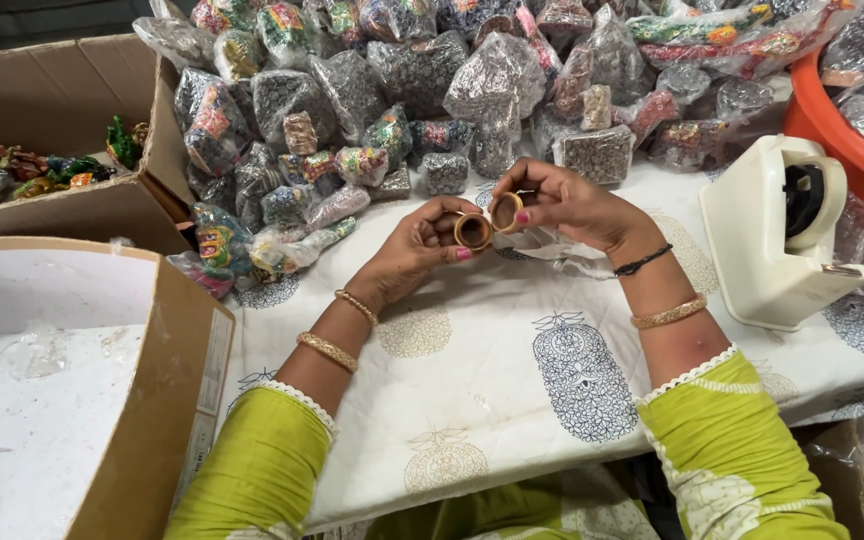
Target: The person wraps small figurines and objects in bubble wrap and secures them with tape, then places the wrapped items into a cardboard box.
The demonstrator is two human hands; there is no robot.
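— Head view: where are the rings?
— One gold ring (pixel 472 231) is pinched in the left hand (pixel 414 250), another ring (pixel 507 212) in the right hand (pixel 564 205). Both are held above the table (pixel 512 400), in front of the heap of packets (pixel 402 90).
— How do they lie to each other?
— Side by side, just touching or nearly so; the right one sits slightly higher and farther out. Their open faces turn toward the camera.
— Which hand is nearer?
— Each grasps its own ring.

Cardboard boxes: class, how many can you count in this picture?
3, perhaps more hidden. One open cardboard box holding colourful trinkets sits at top left; a second box with white contents is at bottom left; a third box's corner shows at bottom right.
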